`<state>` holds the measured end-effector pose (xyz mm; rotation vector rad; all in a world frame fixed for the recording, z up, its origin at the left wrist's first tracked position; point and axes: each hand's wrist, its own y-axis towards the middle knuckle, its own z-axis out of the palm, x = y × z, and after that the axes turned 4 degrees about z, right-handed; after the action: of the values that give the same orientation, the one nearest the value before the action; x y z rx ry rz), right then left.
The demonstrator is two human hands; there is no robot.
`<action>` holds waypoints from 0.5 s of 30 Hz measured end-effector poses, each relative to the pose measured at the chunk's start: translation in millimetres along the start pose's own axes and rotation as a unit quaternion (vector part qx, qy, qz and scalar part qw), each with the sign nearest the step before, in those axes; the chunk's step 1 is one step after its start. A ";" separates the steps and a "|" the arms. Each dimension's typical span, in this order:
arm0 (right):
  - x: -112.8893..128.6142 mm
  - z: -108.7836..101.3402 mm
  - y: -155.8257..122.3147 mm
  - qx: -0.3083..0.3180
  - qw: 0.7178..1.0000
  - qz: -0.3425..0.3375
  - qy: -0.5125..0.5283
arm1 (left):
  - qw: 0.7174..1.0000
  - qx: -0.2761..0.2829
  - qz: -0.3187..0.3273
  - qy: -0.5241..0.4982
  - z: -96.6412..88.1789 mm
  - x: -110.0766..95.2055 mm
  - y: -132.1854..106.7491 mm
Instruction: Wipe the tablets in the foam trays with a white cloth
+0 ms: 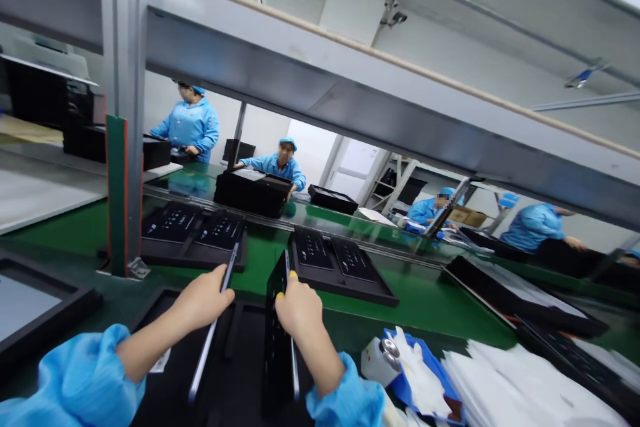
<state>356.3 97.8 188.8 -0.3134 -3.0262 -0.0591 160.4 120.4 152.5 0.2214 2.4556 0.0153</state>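
My left hand (pixel 203 299) is closed round a thin flat device with a silver edge (pixel 216 320), held edge-up over a black tray (pixel 235 373) in front of me. My right hand (pixel 299 310), with yellow finger cots on the fingertips, grips a second thin dark device (pixel 280 340) standing on its edge just to the right of the first. Both sleeves are light blue. The two devices stand roughly parallel, a short gap apart.
Black trays (pixel 193 232) (pixel 343 265) lie on the green conveyor belt (pixel 425 297). A metal post (pixel 123 147) rises at left, a shelf beam (pixel 350 100) overhead. White sheets (pixel 520 380) and a blue holder (pixel 415 373) sit at right. Several workers in blue stand opposite.
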 end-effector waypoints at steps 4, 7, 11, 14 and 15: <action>-12.1 7.0 11.4 0.035 0.997 -0.039 0.052 | 0.999 0.020 0.024 -0.019 -1.6 0.7 3.6; -18.6 12.2 26.5 0.058 0.991 -0.051 0.105 | 0.999 0.036 0.006 0.008 -1.7 -0.2 15.1; -20.6 18.6 43.3 0.083 0.986 -0.040 0.141 | 0.997 0.053 -0.027 0.051 -3.7 0.1 31.3; -23.4 12.2 40.0 0.065 0.987 -0.023 0.145 | 0.996 0.035 -0.032 0.074 -12.8 -3.9 29.4; -25.1 8.1 35.1 0.056 0.987 -0.020 0.147 | 0.996 0.020 -0.027 0.081 -16.7 -6.6 24.9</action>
<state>387.2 127.5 179.2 -0.2128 -2.7296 0.0562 158.9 144.6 171.3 0.1780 2.6239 -0.0405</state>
